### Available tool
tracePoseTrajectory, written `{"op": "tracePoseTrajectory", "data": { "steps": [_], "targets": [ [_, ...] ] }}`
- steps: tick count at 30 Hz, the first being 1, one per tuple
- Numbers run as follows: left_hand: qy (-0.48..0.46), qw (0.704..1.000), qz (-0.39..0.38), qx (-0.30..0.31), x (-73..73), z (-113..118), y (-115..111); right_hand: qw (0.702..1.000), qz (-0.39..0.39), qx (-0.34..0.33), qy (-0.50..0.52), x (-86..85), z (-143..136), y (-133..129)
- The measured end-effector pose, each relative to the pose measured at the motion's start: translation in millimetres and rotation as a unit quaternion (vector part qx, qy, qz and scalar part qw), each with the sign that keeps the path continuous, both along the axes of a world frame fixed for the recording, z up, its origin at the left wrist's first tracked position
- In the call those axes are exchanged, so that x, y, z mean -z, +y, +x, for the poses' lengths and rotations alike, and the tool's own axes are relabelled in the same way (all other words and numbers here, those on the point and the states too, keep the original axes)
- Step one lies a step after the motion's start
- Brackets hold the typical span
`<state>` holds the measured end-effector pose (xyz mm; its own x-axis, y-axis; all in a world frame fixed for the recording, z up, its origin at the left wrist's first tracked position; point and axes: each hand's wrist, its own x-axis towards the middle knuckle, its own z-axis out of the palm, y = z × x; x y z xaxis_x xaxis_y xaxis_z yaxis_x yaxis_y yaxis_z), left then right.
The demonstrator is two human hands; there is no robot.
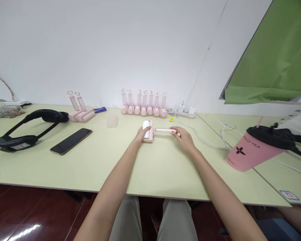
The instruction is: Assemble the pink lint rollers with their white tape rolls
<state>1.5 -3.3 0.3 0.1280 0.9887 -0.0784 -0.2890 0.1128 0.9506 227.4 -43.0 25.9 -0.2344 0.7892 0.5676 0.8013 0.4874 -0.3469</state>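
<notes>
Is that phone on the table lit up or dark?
Dark: the phone lies face up, plain black, with nothing lit on it. Whether it is switched off or just asleep, I cannot tell.

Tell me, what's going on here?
At a pale table, the person's left hand holds a pink-and-white roller and the right hand the end of a slim handle. The handle points at the roller's side; whether they join is unclear. Seven similar pink pieces line up by the wall.
</notes>
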Motion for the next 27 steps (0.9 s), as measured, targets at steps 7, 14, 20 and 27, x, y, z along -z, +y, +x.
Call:
{"op": "tracePoseTrajectory", "data": {
  "steps": [7,14,20,27],
  "targets": [
    [-0.008,1.0,-0.005,0.002,2.2,1.5,3.1,1.0,-0.026,0.001,-0.002,2.4,2.8,2.0],
    [-0.02,1.0,-0.009,0.02,1.5,3.5,-0.6,0.999,-0.041,-0.016,0.016,1.6,9.2,4.8],
    [-0.028,0.999,-0.013,0.026,2.2,1.8,-0.8,0.996,-0.06,-0.024,0.057,2.6,6.7,4.7],
    [-0.059,0.997,-0.021,0.035,-1.3,-0.4,-0.6,0.998,-0.055,-0.013,0.014,4.5,2.0,2.5]
  ]
}}
